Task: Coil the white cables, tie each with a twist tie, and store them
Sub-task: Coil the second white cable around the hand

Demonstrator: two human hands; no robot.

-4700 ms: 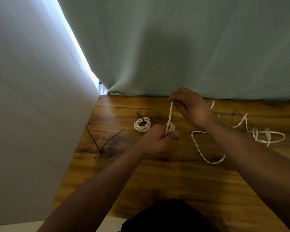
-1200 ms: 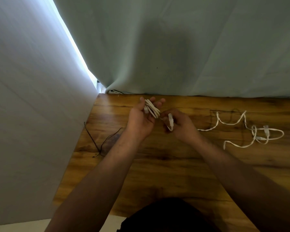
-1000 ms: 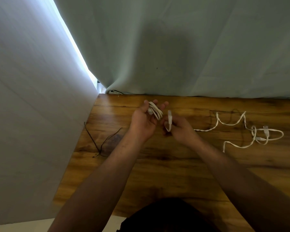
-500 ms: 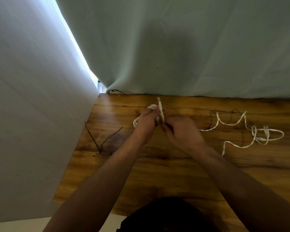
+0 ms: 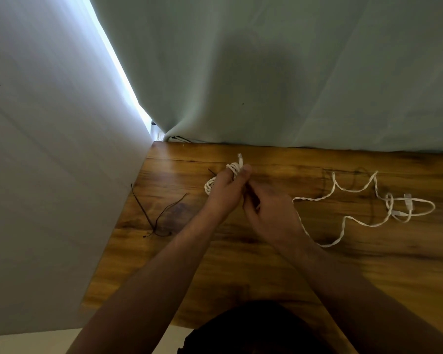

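As the count stands: one small coil [image 5: 210, 186] lies on the table [image 5: 241, 264], half hidden behind the left hand. A dark strand pokes from it, which I judge to be its tie. A second cable is wound but not yet tied, and nothing is stored; no storage place shows.
Left hand [image 5: 225, 191]: fingers curled round the second coil [image 5: 233, 169], held just above the far side of the table, with the connector [image 5: 240, 158] standing up out of the loops.
Right hand [image 5: 269, 210]: close against the left, fingers bent toward the underside of the second coil. It is blurred, so I cannot tell whether it pinches anything.
Loose cable [image 5: 356, 190]: sprawled uncoiled on the table to the right, its plugs [image 5: 407, 201] near the far end, well apart from both coils.
Twist ties [image 5: 156, 215]: thin dark strands on the table to the left, untouched.
Left to do: by my judgement, tie the held coil, coil and tie the loose cable, then store all three.
Against nearly five seconds ago: a long tail then ran from the left hand's bundle up through the right hand and out over the table. Now it is wound in and only the connector stands free. The small coil, then in plain view, is partly covered.
Against one second ago: the left palm lay open with the loops across it; now the fingers close over them.
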